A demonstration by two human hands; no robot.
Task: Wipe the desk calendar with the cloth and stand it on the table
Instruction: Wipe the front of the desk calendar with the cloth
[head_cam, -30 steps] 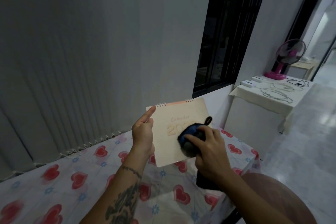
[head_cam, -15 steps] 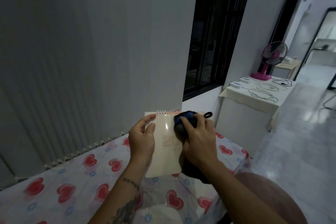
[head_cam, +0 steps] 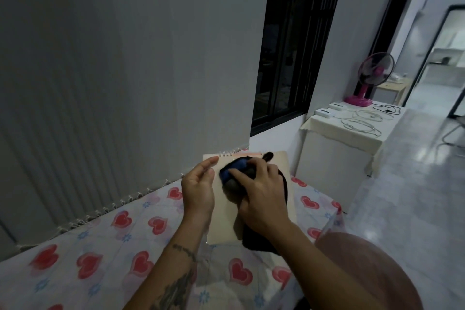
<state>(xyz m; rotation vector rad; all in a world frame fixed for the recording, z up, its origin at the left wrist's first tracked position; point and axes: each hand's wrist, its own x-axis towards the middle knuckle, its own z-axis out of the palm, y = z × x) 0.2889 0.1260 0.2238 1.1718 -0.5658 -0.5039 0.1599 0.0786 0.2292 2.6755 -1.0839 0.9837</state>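
the person is holding the desk calendar in the air, above the table with the heart-pattern cover, not standing on it yet. it seems to be lifted and tilted toward the face so that the whole front page is open for wiping and so that one hand can give resistance against the push of the other.

the left hand is gripping the left edge of the calendar, near the spiral binding at the top; its thumb is lying on the front and the other fingers are going behind the page, where i cannot see them. the forearm is rising from below, the wrist almost straight.

the right hand is pressing the cloth, blue and dark, on the upper part of the page. its fingers are curled together over the bunched cloth, and a dark end of the cloth is hanging below the wrist. in my judgement the wiping is in the middle, and the standing step is not begun.
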